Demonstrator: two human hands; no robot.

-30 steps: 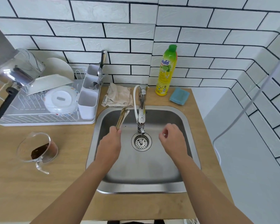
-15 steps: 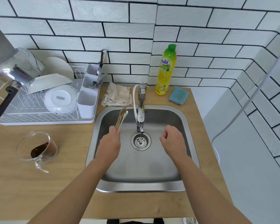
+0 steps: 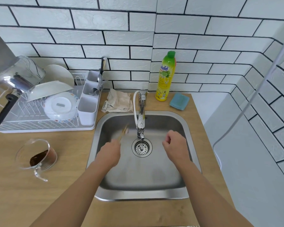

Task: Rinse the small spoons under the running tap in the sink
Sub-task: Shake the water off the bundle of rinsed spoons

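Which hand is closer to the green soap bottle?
Right. The right hand is below the soap bottle, over the sink; the left hand is farther left, holding the spoons.

Left hand grips the small spoons, blurry, left of the tap over the sink. Right hand is loosely curled, holding nothing.

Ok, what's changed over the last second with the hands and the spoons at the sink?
The left hand keeps its grip on the small spoons, which are now motion-blurred and tipped more toward the tap, as if being shaken. The right hand stays loosely curled and holds nothing, right of the drain. The dish rack, measuring cup and soap bottle are unchanged.
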